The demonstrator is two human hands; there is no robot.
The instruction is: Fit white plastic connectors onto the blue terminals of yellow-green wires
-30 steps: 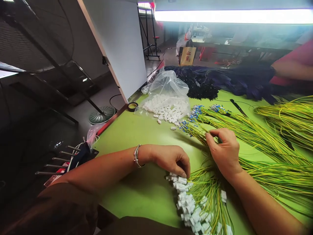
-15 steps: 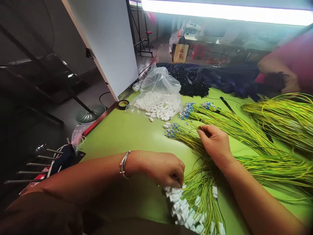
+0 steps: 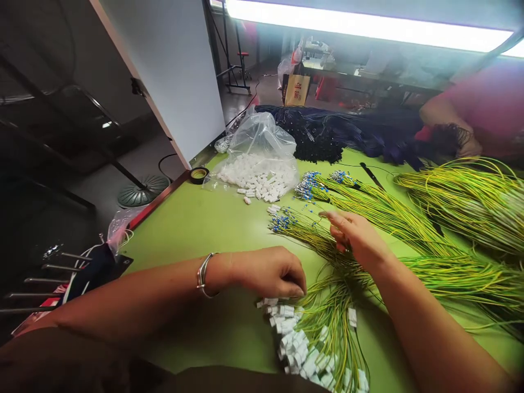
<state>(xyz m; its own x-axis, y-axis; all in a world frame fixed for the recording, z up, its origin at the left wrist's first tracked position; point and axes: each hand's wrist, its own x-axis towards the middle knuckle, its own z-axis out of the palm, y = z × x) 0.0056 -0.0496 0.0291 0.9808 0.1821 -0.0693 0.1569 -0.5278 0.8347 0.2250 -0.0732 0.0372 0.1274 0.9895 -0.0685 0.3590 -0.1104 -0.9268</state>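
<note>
My left hand (image 3: 270,273) rests knuckles-up on the green table (image 3: 204,229), its fingers curled down onto a heap of white connectors (image 3: 298,344) fitted to yellow-green wires (image 3: 335,311). What the fingertips pinch is hidden. My right hand (image 3: 356,237) lies over a bundle of yellow-green wires with blue terminals (image 3: 286,221), fingers bent and partly spread among the strands. A silver bracelet (image 3: 202,275) circles my left wrist.
An open clear bag of white connectors (image 3: 262,164) sits at the table's far left, beside a roll of tape (image 3: 199,174). More yellow-green wire bundles (image 3: 462,202) fill the right. Dark wires (image 3: 335,136) lie at the back, where another person's arm (image 3: 446,120) reaches. A white panel (image 3: 176,71) stands left.
The view has shifted, so everything sits further left and lower. My right hand's pinch on the wires has loosened and its fingers have spread. My left hand stays on the connector heap.
</note>
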